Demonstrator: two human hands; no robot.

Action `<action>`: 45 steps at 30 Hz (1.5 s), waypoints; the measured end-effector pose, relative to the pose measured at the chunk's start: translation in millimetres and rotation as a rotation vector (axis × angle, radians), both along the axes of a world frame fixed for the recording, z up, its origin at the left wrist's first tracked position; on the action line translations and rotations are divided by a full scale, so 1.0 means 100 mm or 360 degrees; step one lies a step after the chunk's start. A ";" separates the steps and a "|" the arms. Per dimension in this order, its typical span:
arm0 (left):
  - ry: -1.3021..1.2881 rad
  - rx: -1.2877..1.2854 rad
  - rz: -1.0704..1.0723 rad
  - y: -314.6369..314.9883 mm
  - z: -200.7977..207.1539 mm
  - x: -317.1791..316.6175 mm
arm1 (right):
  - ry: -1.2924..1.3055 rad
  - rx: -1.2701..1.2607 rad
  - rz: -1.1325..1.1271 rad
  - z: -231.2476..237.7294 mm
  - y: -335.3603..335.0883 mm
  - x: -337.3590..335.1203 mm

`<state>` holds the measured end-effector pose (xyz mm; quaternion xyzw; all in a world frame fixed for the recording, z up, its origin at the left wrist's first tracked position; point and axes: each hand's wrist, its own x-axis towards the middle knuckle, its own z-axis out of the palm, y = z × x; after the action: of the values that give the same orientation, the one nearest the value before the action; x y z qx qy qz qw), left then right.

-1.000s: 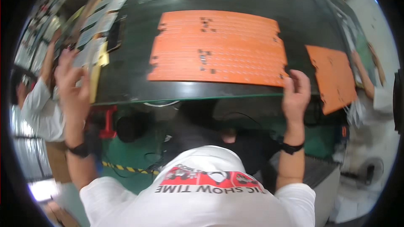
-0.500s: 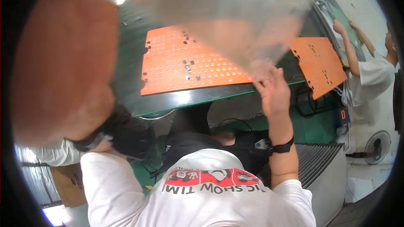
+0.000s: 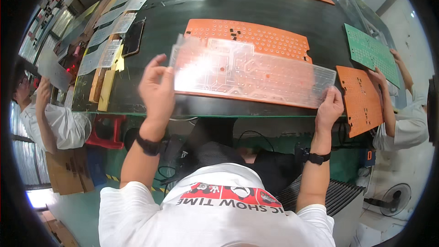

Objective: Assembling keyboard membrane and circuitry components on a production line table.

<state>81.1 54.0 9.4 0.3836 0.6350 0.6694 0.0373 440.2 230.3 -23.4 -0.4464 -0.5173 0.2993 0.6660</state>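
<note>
A clear plastic sheet with fine printed circuit lines, like a keyboard membrane, is stretched between my two hands. My left hand pinches its left edge, and my right hand grips its lower right corner. Beneath the sheet is an orange perforated board with small black pads; its far strip shows bare, the rest through the film. Glare whitens the sheet's left part. Whether the sheet touches the board, I cannot tell.
The dark table carries another orange board at right and two more at the far side. A phone lies near wooden strips with film sheets at left. At right a co-worker holds a green board; another person works at left.
The clear sheet and my left hand have come down and away from close to my head. The sheet now spreads over the orange board; my right hand is slightly farther right and lower.
</note>
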 end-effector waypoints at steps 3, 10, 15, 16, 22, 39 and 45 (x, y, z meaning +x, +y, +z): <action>0.0202 -0.0322 0.0163 0.07 -0.42 -0.11 | -0.0402 -0.0032 0.0054 -0.15 0.04 0.01; 0.0400 -0.0483 0.0308 0.12 -0.47 -0.11 | -0.0518 -0.0077 0.0023 -0.16 0.03 -0.04; 0.0408 -0.0494 0.0318 0.11 -0.48 -0.10 | -0.0547 -0.0039 0.0061 -0.20 0.07 0.02; 0.0412 -0.0576 0.0325 0.10 -0.44 -0.08 | -0.0573 -0.0006 0.0040 -0.21 0.08 0.02; 0.1160 -0.0679 0.0184 0.12 -0.27 0.15 | -0.0716 -0.0071 -0.0065 -0.08 -0.03 0.00; 0.1517 -0.0972 -0.0114 0.10 -0.33 0.20 | -0.1231 0.0050 -0.0304 -0.12 0.01 -0.16; 0.1506 -0.0954 -0.0109 0.14 -0.29 0.22 | -0.1346 -0.0051 -0.0343 -0.13 0.02 -0.13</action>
<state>102.7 68.2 -19.6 0.6352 0.7322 0.2130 -0.1224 427.1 232.2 -36.4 -0.5913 -0.6904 0.0268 0.4159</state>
